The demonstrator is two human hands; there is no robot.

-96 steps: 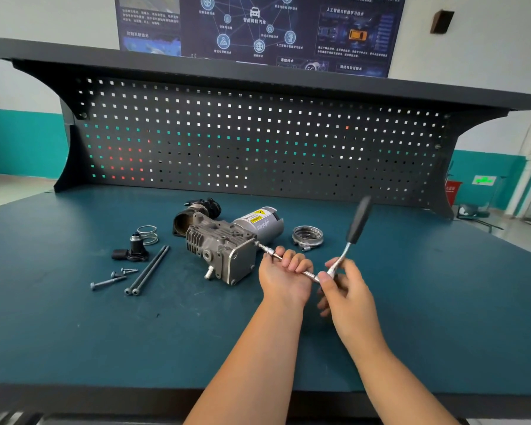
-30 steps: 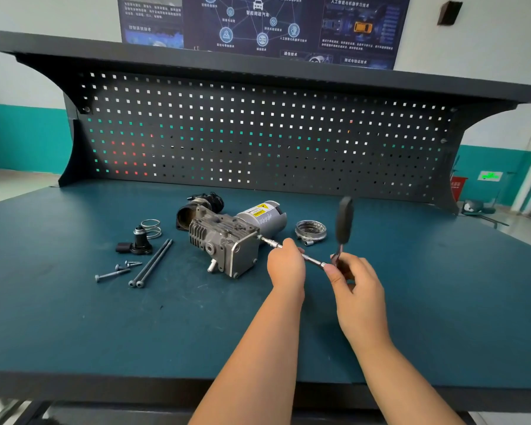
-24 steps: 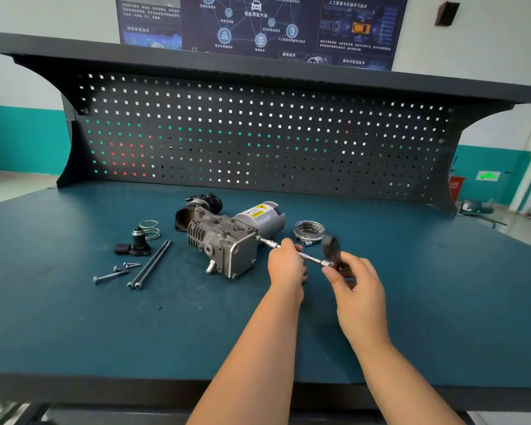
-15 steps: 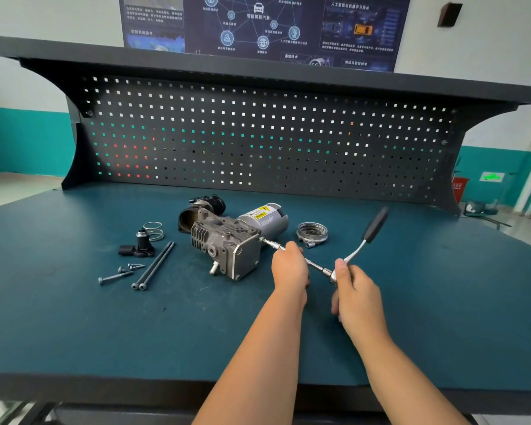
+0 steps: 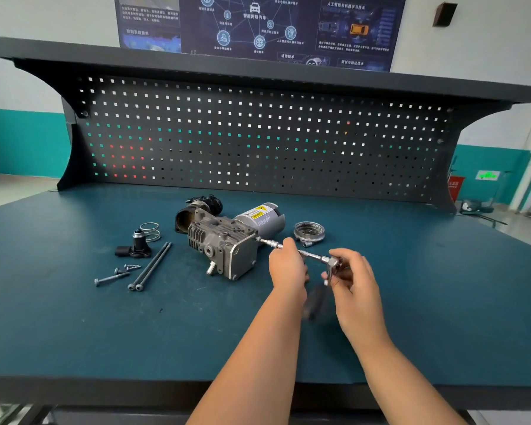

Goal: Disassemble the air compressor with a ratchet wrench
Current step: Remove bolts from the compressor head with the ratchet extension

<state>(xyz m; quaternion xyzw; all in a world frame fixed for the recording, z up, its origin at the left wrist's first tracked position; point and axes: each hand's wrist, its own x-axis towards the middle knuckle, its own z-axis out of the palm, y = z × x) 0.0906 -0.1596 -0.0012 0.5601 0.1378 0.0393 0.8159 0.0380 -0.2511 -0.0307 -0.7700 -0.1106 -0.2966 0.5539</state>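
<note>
**Holding the ratchet to the compressor**

Gripping the ratchet takes both hands. The left hand is curled round the extension bar, with its back to the camera and the bar showing on either side of it. The right hand pinches the ratchet's head between thumb and bent fingers. The handle hangs down from the head toward the person, between the two wrists, and is blurred. The bar runs up and to the left from the head, and its far tip meets the right side of the compressor, just where the grey block joins the silver motor can.

The compressor lies on its side near the middle of the bench, block end toward the person, can pointing back and right with a yellow label on top. A black fitting sits at its rear left, touching it or just behind; which cannot be told.

A metal ring lies right of the can, near the left hand. To the left, well apart from the compressor, are a spring, a black valve just in front of it, small screws, one bolt and two long bolts lying side by side.

A pegboard stands behind the bench, with a poster above.
</note>
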